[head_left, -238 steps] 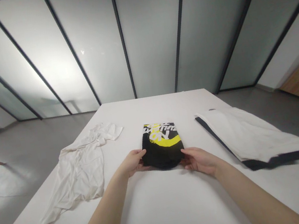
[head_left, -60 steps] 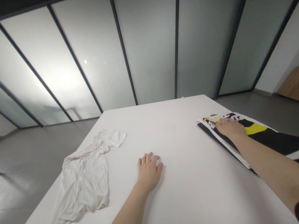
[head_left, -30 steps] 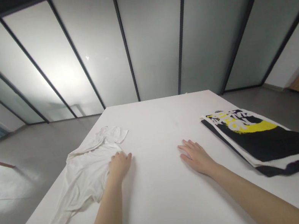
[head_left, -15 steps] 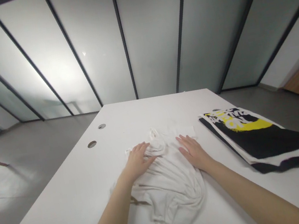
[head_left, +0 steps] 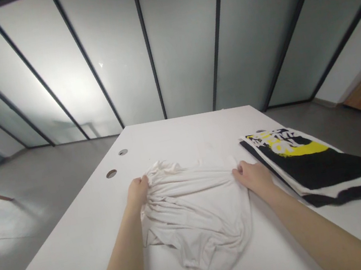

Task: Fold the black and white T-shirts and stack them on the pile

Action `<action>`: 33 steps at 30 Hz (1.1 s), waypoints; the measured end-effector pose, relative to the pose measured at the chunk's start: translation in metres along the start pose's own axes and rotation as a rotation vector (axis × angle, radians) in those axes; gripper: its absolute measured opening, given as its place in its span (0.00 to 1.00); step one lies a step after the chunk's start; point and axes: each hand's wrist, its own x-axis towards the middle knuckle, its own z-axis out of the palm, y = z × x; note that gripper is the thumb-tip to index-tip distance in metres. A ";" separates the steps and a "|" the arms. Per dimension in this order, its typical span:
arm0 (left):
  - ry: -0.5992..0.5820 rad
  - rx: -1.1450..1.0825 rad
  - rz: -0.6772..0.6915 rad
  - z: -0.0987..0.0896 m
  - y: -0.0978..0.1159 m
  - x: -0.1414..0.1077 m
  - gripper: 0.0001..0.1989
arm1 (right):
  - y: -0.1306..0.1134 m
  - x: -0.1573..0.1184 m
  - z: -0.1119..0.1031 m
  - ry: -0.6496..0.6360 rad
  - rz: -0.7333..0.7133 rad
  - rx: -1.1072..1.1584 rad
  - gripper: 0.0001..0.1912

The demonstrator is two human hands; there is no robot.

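White T-shirt (head_left: 195, 216) gripped at its upper edge

The left hand (head_left: 137, 193) and right hand (head_left: 252, 176) each clench a fold of the shirt, which lies bunched between the fingers and spreads down the white table (head_left: 81, 245) behind them. Just beyond the right fingers sits a folded garment stack (head_left: 315, 167), black with yellow-and-white print; two round holes (head_left: 111, 173) lie ahead of the left fingers

left hand (head_left: 137, 193) and right hand (head_left: 252, 176) grip a wrinkled white t-shirt (head_left: 196, 211).

A folded pile of black and white printed T-shirts (head_left: 315, 167) sits at two o'clock on the white table (head_left: 74, 246), with two round holes (head_left: 111, 173) at eleven o'clock
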 end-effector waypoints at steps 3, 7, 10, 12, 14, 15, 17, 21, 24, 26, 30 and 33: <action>0.136 0.037 0.051 0.003 -0.006 0.001 0.15 | 0.007 0.005 0.007 0.122 0.032 0.059 0.25; 0.289 0.058 0.340 0.021 -0.002 -0.002 0.21 | 0.013 0.012 0.023 0.233 -0.031 0.126 0.35; 0.236 0.094 0.489 0.029 0.008 -0.009 0.19 | 0.014 0.012 0.027 0.235 -0.051 0.136 0.31; 0.189 0.166 0.534 0.029 0.015 -0.016 0.15 | 0.008 0.006 0.024 0.307 -0.058 0.162 0.29; 0.097 0.227 0.538 0.025 0.023 -0.023 0.11 | -0.006 -0.006 0.015 0.314 -0.176 0.247 0.23; 0.037 0.239 0.534 0.023 0.027 -0.026 0.12 | -0.016 -0.014 0.011 0.251 -0.283 0.303 0.20; -0.073 0.239 0.540 0.019 0.034 -0.032 0.15 | -0.038 -0.032 0.001 -0.012 -0.450 0.375 0.18; -0.157 0.275 0.569 0.017 0.042 -0.043 0.14 | -0.070 -0.055 -0.005 -0.152 -0.420 0.259 0.19; -0.144 0.331 0.598 0.023 0.044 -0.050 0.18 | -0.067 -0.047 0.004 -0.021 -0.403 0.172 0.22; -0.130 0.383 0.566 0.028 0.043 -0.053 0.22 | -0.054 -0.035 0.015 0.055 -0.374 0.101 0.28; -0.115 0.491 0.343 0.037 0.037 -0.051 0.29 | -0.025 -0.008 0.036 0.081 -0.235 0.011 0.34; -0.026 0.523 0.214 0.040 0.030 -0.045 0.32 | -0.009 0.004 0.041 0.161 -0.165 0.004 0.31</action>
